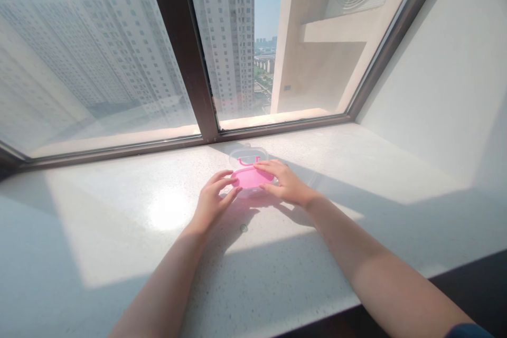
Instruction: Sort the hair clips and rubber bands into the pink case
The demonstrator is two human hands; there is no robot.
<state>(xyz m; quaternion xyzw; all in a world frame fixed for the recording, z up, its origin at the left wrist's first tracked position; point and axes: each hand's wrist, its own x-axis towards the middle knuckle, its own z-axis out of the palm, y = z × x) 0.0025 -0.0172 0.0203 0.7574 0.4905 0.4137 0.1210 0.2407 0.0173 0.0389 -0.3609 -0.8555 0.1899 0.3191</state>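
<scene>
Right now a small pink box (250, 178) sits on the pale speckled surface (336, 169), close under the window frame (198, 90) and between the person's two hands. A clear lid (248, 155) shows at the box's 12 o'clock, toward the glass, with a pink latch (248, 160) visible on it; whether the lid is joined to the box I cannot tell.

The left hand (212, 198) lies at the box's 8 o'clock, so from that hand the box is at 2 o'clock. Its fingers are loosely spread, and the tips of the index and middle fingers touch the box's left rim without closing round it.

The right hand (285, 182) comes in from 3 o'clock, so the box lies at its 9 o'clock. That hand is narrowed on the box: the index finger runs along the far rim and the thumb presses the near right edge, pinching the pink wall between them.

A tiny round speck (243, 228) lies on the surface at the box's 6 o'clock, apart from both hands. Sunlight casts a pink glow beside the box.
</scene>
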